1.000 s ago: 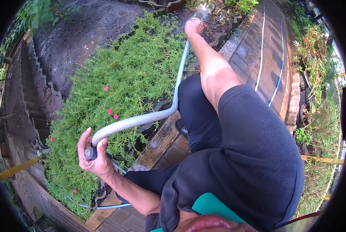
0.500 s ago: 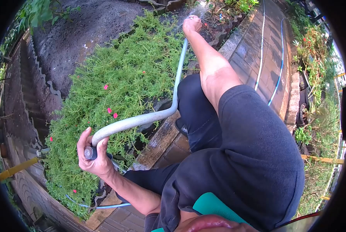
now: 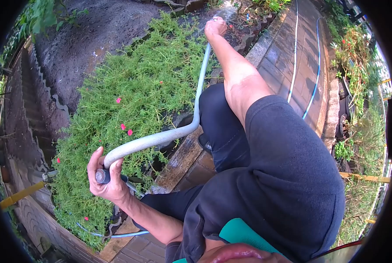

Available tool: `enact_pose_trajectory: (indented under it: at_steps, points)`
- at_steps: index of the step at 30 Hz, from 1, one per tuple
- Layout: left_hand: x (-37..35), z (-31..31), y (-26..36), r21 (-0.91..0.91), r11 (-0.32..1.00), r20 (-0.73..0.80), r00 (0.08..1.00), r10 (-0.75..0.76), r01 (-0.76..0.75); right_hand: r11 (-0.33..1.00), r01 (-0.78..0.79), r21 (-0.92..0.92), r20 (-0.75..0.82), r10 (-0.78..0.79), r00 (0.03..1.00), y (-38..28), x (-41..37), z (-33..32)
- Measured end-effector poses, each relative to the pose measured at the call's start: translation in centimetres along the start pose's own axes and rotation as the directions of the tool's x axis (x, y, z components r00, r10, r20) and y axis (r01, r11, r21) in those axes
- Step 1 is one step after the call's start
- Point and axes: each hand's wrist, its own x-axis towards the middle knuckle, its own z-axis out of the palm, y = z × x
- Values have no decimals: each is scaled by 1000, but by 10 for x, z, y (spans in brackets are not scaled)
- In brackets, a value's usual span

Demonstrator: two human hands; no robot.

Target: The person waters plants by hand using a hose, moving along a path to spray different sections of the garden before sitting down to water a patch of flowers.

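A pale grey-blue garden hose [image 3: 161, 137] runs in a bent curve between my two hands. My left hand [image 3: 110, 186], low at the left, is closed around the hose and around a dark, round-ended handle [image 3: 101, 176]; what that handle belongs to is hidden. Out in front, my right hand [image 3: 215, 27] is closed round the far end of the hose. Water spray [image 3: 226, 14] shows just beyond its fingers, over the soil. Between and behind the hands spreads a bed of green plants [image 3: 139, 83] with several pink flowers [image 3: 130, 132].
Bare dark soil [image 3: 86, 39] lies beyond the plants at the upper left. A stone curb [image 3: 174, 164] borders the bed near my knees. On the paved path [image 3: 279, 70] at the right run a white hose [image 3: 295, 57] and a blue hose [image 3: 317, 61]. More plants [image 3: 356, 61] line its far side.
Hardly anything differs: the view has shifted very slightly. Both hands keep their grip on the hose, and water still sprays past my right hand.
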Motion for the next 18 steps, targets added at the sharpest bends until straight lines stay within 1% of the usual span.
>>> enact_pose_trajectory:
  at_steps: [6, 9, 12, 16, 18]
  points:
    - [0, 1, 0, 4, 1000, -6, 1000, 7, -7, 1000, 8, 5, -39, -8, 999, -4, -5, -3]
    - [0, 0, -3, 1, 1000, 0, 1000, 11, -11, 999, -6, 39, -66, 8, 998, -3, -5, -1]
    - [0, -2, -3, 16, 1000, 2, 1000, -3, 2, 998, -39, 42, -51, 41, 998, -3, -5, 0]
    - [0, -3, -2, 19, 1000, -4, 1000, -9, 9, 996, -30, 87, -49, 34, 998, 1, -4, 0]
    - [0, -2, 0, 17, 1000, -10, 1000, -7, 7, 999, -21, 40, -75, 24, 997, 10, 0, 5]
